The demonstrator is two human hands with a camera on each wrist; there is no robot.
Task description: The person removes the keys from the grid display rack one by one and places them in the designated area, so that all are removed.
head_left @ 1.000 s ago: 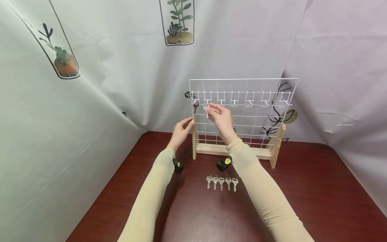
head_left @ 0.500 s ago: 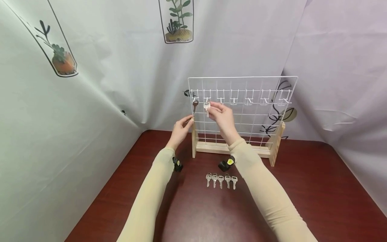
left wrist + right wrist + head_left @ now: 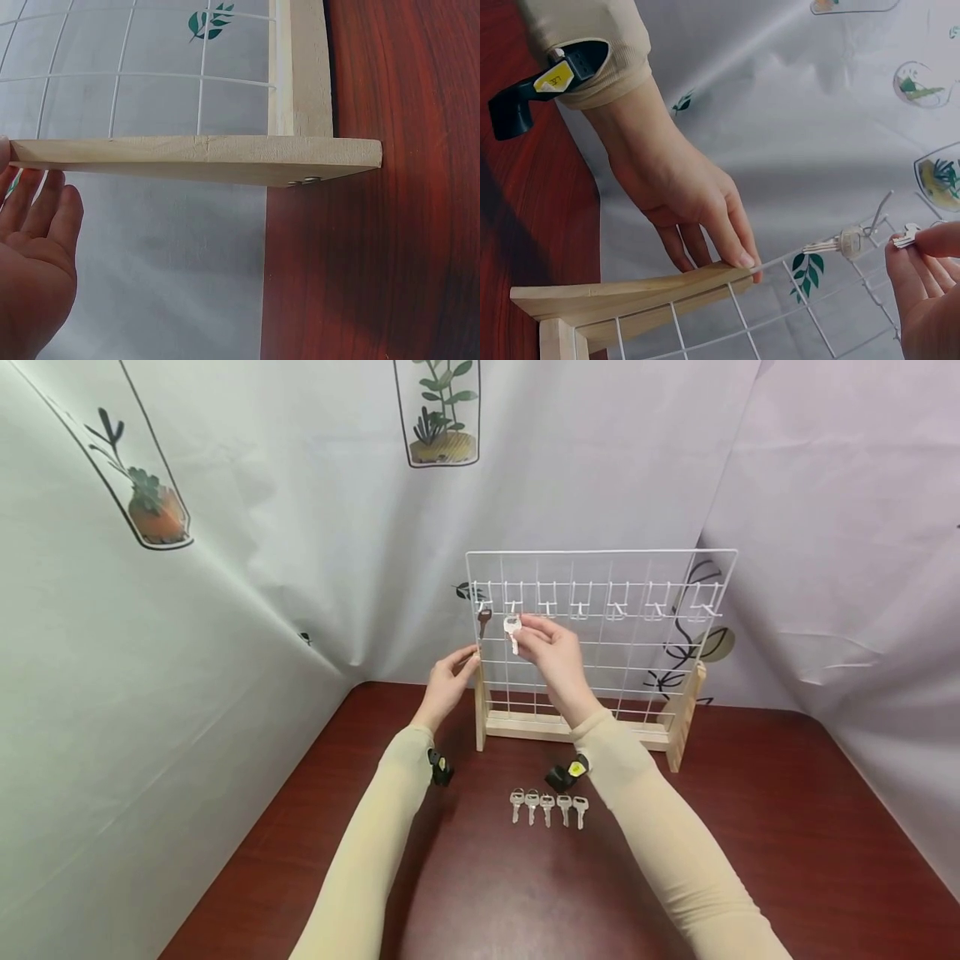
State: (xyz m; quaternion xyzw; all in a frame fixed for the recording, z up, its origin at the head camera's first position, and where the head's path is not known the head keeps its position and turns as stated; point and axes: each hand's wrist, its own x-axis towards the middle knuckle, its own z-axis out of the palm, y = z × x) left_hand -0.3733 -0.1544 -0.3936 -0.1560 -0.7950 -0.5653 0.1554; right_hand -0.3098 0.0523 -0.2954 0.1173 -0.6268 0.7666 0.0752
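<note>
My right hand (image 3: 553,658) pinches a silver key (image 3: 512,625) by thumb and fingertips, just below the second hook from the left on the white wire rack (image 3: 600,643). In the right wrist view, the pinched key (image 3: 906,235) sits between thumb and finger of the right hand (image 3: 934,292). Another key (image 3: 484,620) hangs from the leftmost hook. My left hand (image 3: 447,687) grips the top of the rack's left wooden upright (image 3: 481,710); the right wrist view shows that left hand (image 3: 682,187) with thumb and fingers about the wood (image 3: 630,292).
Several silver keys (image 3: 547,807) lie in a row on the dark red table (image 3: 495,893) in front of the rack. Hooks (image 3: 617,610) line the upper rack. A pale patterned cloth (image 3: 315,485) hangs behind and at the sides.
The right hand and its key have dipped slightly below the second hook, and its wrist has shifted a little to the right. The left hand keeps its place on the upright.
</note>
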